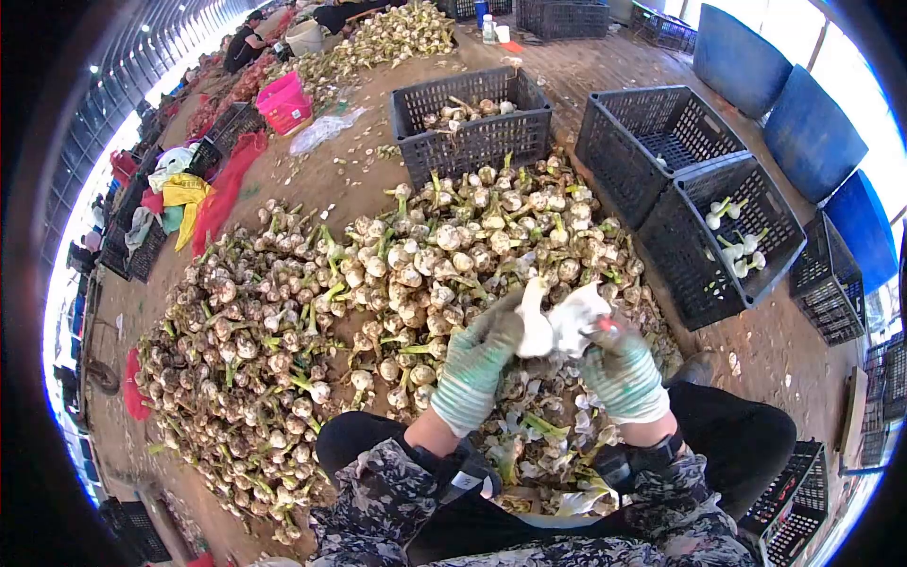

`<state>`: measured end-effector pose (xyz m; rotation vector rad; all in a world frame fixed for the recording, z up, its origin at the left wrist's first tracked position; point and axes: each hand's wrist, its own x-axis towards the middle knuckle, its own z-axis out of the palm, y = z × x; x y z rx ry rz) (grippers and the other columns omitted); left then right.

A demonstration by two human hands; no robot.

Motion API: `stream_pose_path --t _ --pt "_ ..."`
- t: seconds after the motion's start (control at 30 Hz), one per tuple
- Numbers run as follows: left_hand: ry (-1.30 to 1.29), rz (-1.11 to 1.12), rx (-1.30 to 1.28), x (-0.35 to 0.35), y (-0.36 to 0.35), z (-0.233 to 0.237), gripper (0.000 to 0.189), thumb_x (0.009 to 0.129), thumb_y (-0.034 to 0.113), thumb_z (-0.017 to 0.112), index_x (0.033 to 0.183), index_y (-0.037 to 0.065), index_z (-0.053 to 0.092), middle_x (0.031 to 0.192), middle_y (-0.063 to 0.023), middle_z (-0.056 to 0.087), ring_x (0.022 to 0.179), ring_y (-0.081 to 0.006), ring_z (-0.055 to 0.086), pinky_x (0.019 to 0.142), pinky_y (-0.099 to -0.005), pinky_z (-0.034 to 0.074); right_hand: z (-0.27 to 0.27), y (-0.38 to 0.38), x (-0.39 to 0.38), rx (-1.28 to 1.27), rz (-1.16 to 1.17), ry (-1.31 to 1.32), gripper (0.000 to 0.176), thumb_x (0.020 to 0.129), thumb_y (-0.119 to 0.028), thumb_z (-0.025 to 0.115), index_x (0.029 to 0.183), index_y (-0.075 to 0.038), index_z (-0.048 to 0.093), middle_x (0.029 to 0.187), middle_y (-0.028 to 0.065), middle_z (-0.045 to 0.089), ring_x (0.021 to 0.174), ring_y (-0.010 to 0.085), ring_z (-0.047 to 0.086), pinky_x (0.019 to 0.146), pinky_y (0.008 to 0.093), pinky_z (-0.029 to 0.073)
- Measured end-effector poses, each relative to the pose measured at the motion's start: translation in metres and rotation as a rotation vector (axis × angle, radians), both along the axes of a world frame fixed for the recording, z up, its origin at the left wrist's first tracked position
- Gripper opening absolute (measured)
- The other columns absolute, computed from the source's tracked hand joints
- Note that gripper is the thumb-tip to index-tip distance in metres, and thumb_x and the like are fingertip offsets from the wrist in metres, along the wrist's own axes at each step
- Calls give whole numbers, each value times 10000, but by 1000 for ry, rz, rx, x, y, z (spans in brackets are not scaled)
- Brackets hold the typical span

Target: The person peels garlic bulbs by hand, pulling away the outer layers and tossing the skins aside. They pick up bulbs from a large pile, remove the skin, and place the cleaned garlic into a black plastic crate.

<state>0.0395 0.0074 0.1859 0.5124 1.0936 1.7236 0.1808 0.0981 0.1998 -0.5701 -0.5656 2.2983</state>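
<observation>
My left hand (479, 367), in a green-and-white striped work glove, is closed on a white garlic bulb (536, 329) with its stem pointing up. My right hand (625, 376), gloved alike, pinches loose white garlic skin (578, 317) against the bulb's right side. A small red spot shows at the right fingertips; what it is I cannot make out. Both hands are held above my lap. Below them lies a litter of peeled skins and stems (543, 427). A large heap of unpeeled garlic bulbs (453, 241) spreads ahead and to the left.
A black crate (472, 142) holding some garlic stands behind the heap. To the right, another black crate (661, 132) adjoins a crate (685, 255) with several cleaned bulbs. Blue barrels (814, 132) line the right side. A pink bucket (283, 102) and a seated person (244, 45) are farther back.
</observation>
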Motion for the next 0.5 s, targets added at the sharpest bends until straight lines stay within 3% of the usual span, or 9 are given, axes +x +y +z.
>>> stream_pose_path --t 0.07,0.13,0.17,0.2,0.23,0.3,0.37,0.43,0.5 --pt "228 36 -15 12 0 -1 517 790 219 668 1211 1 462 1038 -81 573 960 -152 544 820 -257 462 2 1 -3 324 67 -344 228 805 -104 582 998 8 541 870 93 614 742 170 605 707 298 518" --pt "609 63 -21 11 -5 -9 485 751 129 705 1174 27 491 1005 -59 558 939 -152 543 787 -237 470 9 4 -2 436 100 -265 183 823 -108 559 969 2 550 860 93 617 742 167 605 695 294 520" --pt "605 61 -28 10 -8 -4 485 751 129 705 1174 27 491 1005 -59 558 939 -152 543 787 -237 470 12 7 0 549 136 -190 147 841 -112 536 939 -5 559 849 92 620 743 164 605 684 289 521" --pt "322 -34 -53 7 -10 5 498 737 128 717 1170 26 494 1020 -59 553 946 -156 542 800 -245 465 -3 26 -4 650 -18 -62 153 874 -131 483 873 -8 573 829 105 628 746 169 608 660 283 519" --pt "39 -124 -72 5 -10 12 511 722 128 730 1166 26 497 1036 -59 548 953 -159 541 813 -252 460 -39 45 11 153 -350 -92 178 882 -113 447 829 -3 577 818 119 634 783 197 615 674 331 518" --pt "3 -145 -48 -1 -8 13 557 703 121 741 1190 33 487 1087 -64 547 989 -166 530 859 -279 441 -108 82 43 964 11 -1025 264 877 -205 462 898 30 582 827 177 629 832 249 620 734 381 503" --pt "351 -200 32 -3 -7 7 597 697 96 735 1226 42 465 1129 -65 542 1024 -163 517 899 -296 420 -91 51 47 1485 1118 -1618 330 825 -282 541 980 4 597 852 195 627 817 277 622 747 391 494" --pt "473 -243 -44 -3 -7 8 640 697 85 729 1260 38 429 1158 -66 531 1048 -154 503 912 -294 411 -75 50 53 1453 1150 -1631 345 795 -308 576 998 -30 606 871 185 626 817 288 619 741 382 494" --pt "412 -192 120 -4 -6 2 650 713 105 721 1276 29 406 1175 -62 521 1066 -146 498 937 -288 386 -26 49 42 1360 1104 -1631 301 733 -303 651 956 -101 642 901 132 637 825 308 607 740 371 486"
